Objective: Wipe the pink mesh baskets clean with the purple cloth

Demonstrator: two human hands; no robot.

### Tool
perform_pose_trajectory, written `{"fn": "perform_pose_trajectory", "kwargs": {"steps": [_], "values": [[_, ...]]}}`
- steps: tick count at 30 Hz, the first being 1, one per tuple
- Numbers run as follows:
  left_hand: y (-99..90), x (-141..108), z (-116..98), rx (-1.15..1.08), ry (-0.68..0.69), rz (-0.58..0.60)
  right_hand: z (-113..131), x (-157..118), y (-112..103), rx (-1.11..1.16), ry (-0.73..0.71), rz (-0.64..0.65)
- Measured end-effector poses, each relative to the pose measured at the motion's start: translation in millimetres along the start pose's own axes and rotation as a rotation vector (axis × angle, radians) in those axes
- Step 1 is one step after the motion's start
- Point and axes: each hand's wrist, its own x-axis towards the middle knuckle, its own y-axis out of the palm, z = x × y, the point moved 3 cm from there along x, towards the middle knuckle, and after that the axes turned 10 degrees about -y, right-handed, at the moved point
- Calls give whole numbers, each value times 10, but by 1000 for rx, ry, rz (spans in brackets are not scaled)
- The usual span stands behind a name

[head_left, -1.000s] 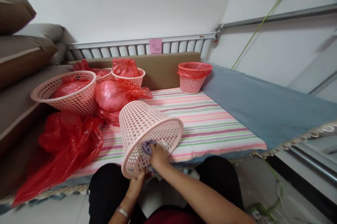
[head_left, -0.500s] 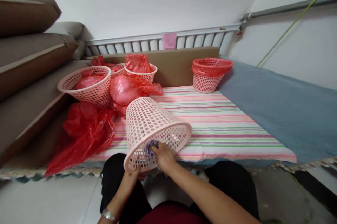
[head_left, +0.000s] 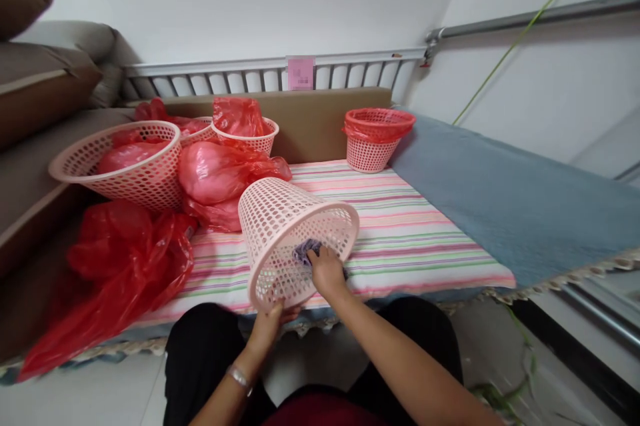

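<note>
A pale pink perforated plastic basket (head_left: pixel 280 213) lies tipped on its side, its mouth facing me. My left hand (head_left: pixel 274 323) grips its rim at the lower edge, thumb on the inside and fingers beneath. Inside the mouth, my right hand (head_left: pixel 327 271) is closed on a crumpled purple-grey cloth (head_left: pixel 306 251), which is against the inner wall. Part of the cloth is hidden by the fingers.
Left of the basket lie a loose red plastic bag (head_left: pixel 135 259) and a filled red bag (head_left: pixel 215 176). Behind them stand a large pink basket (head_left: pixel 155 179) and a smaller basket (head_left: pixel 265 141) holding red bags. A red-topped basket stack (head_left: pixel 373 153) stands back right on the striped cloth (head_left: pixel 420 239).
The right hand and cloth have moved up and to the right inside the basket. The basket has turned slightly, and the left hand moved with its rim. The camera view has shifted right.
</note>
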Motion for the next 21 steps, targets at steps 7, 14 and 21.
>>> {"fn": "perform_pose_trajectory", "kwargs": {"steps": [7, 14, 21], "values": [[-142, -57, 82, -11, 24, -106, 621, -96, 154, 184, -47, 54], [-684, -284, -233, 127, 164, -217, 615, -148, 185, 110, -138, 37], [-664, -270, 54, 54, 41, -115, 274, 102, -107, -27, -107, 65]]}}
